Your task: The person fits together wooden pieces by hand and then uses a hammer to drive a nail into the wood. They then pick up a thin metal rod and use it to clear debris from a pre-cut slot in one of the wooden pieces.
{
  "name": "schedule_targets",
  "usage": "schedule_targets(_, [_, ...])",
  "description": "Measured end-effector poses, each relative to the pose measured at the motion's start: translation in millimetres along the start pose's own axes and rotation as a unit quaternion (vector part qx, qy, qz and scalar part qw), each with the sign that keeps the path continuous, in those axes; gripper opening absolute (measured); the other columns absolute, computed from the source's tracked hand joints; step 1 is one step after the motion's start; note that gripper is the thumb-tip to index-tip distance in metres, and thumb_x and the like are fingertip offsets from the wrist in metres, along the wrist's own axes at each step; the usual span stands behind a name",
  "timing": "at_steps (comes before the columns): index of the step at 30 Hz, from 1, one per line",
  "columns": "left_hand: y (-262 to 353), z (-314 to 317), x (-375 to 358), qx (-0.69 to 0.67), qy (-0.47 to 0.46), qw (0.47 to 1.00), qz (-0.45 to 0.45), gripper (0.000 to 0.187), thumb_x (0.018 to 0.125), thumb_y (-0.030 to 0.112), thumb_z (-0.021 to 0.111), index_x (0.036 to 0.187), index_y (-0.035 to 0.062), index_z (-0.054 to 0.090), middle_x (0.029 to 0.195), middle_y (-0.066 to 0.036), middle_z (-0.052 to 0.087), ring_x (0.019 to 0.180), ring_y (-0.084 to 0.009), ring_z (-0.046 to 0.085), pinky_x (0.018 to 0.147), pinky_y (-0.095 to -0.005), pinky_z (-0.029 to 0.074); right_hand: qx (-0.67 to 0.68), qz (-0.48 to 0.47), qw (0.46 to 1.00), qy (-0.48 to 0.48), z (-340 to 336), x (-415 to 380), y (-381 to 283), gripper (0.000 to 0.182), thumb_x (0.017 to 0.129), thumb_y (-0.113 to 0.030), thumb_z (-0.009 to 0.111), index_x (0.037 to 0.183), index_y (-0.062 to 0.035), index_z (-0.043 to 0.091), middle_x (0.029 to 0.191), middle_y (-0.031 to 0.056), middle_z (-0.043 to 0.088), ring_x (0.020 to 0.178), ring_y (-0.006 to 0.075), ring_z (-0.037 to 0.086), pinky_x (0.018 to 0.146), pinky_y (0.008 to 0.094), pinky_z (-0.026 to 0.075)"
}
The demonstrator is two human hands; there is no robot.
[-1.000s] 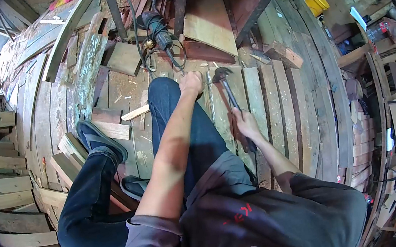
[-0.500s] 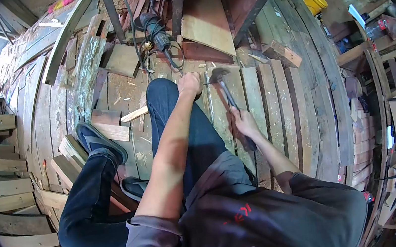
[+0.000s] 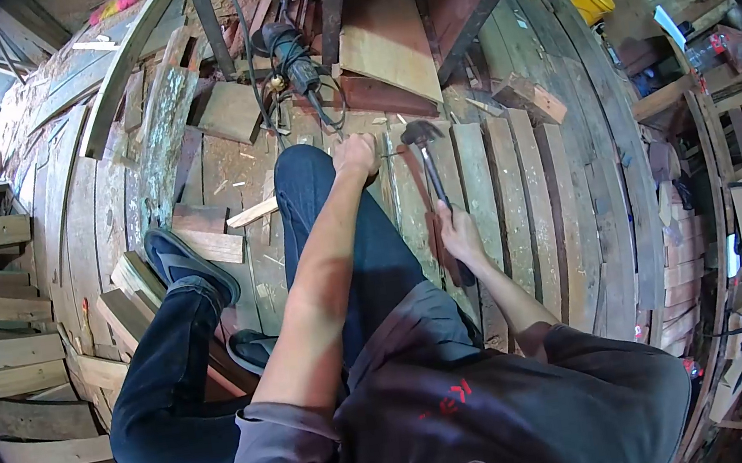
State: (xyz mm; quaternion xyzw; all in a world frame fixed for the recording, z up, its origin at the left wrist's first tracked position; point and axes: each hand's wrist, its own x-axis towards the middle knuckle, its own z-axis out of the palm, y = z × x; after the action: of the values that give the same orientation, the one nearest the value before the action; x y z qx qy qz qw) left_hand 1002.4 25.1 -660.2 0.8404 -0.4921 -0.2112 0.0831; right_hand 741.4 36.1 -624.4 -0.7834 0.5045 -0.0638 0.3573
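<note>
My right hand (image 3: 460, 235) is wrapped round the dark handle of a hammer (image 3: 435, 171). The hammer's dark metal head points away from me, just right of my left hand. In front of my knee, my left hand (image 3: 355, 155) is closed in a fist, and a thin dark metal rod (image 3: 391, 154) sticks out of it towards the hammer head. The rod's kind cannot be made out, and its other end is hidden by the fist. A small gap shows between rod tip and hammer head. Wooden planks (image 3: 476, 189) lie side by side below both hands.
A power tool with its cord wound round it (image 3: 298, 68) lies ahead. A plywood sheet (image 3: 384, 42) leans beyond my hands. Short wood blocks (image 3: 530, 100) and offcuts lie about. Stacked timber (image 3: 12, 349) lines the left side; a yellow bucket (image 3: 590, 0) stands far right.
The hammer head has shifted slightly to the right and away from the rod, and looks sharper. My right hand moved a little with it; my left fist stays in place.
</note>
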Motion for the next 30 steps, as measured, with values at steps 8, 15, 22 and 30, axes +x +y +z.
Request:
schedule_targets(8, [-2,5,1,-0.016,0.005,1.000,-0.012,0.029,0.087,0.022,0.054,0.107,0.0059,0.068,0.116,-0.021,0.065,0.106,-0.0372,0.064,0.091,-0.0442,0.052,0.007,-0.006,1.000,0.020,5,5,10,0.061,0.102,-0.046,0.039,0.087,0.0086,0.062,0.076,0.0344,0.060,0.082,0.0500,0.062,0.072,0.0536,0.047])
schedule_targets(15, [4,-2,-6,-0.030,-0.031,0.998,-0.045,0.028,0.083,0.015,0.060,0.109,0.0085,0.070,0.118,-0.016,0.066,0.113,-0.0313,0.062,0.098,-0.0416,0.047,0.045,-0.017,0.999,0.018,-1,-2,-3,0.062,0.101,-0.049,0.038,0.090,0.0058,0.064,0.078,0.0343,0.060,0.085,0.0498,0.062,0.072,0.0531,0.048])
schedule_targets(22, [2,-3,0,-0.005,-0.030,0.999,-0.031,0.032,0.082,0.018,0.065,0.112,0.0086,0.068,0.121,-0.015,0.065,0.114,-0.0313,0.062,0.098,-0.0413,0.048,-0.005,-0.031,0.999,0.012,2,-1,-4,0.064,0.101,-0.048,0.038,0.086,0.0088,0.062,0.075,0.0341,0.060,0.079,0.0498,0.063,0.067,0.0545,0.048])
schedule_targets(30, [-3,7,1,-0.027,-0.004,0.999,-0.020,0.031,0.080,0.017,0.061,0.108,0.0041,0.067,0.115,-0.019,0.066,0.111,-0.0373,0.062,0.096,-0.0435,0.049,-0.003,-0.031,0.999,0.022,10,-1,9,0.065,0.101,-0.051,0.036,0.090,0.0084,0.062,0.074,0.0333,0.060,0.077,0.0498,0.063,0.066,0.0552,0.047])
